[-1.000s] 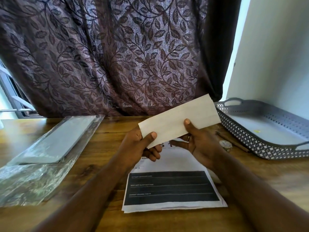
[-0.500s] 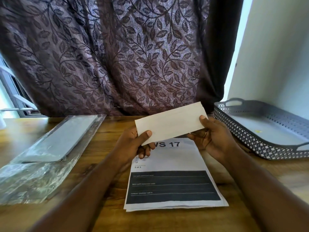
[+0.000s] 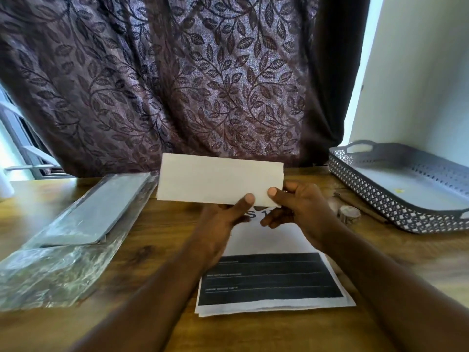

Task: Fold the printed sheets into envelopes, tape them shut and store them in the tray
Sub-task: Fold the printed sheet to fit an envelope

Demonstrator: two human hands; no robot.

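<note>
Head view: left hand [image 3: 218, 222] and right hand [image 3: 304, 210] fingers [image 3: 247, 200] pinch flat rectangular paper envelope [image 3: 218, 179].

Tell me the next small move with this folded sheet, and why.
Probably free the right hand and reach for the tape roll beside the tray, the left hand holding on. Both pinch the folded sheet at its lower edge, and no tape shows on it.

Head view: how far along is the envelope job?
Done: one folded sheet, envelope-shaped. In hand: the left hand and right hand pinch its lower edge. Left: taping, since the tape roll lies apart from both hands; the tray shows no envelopes; the stack of printed sheets lies unfolded.
</note>
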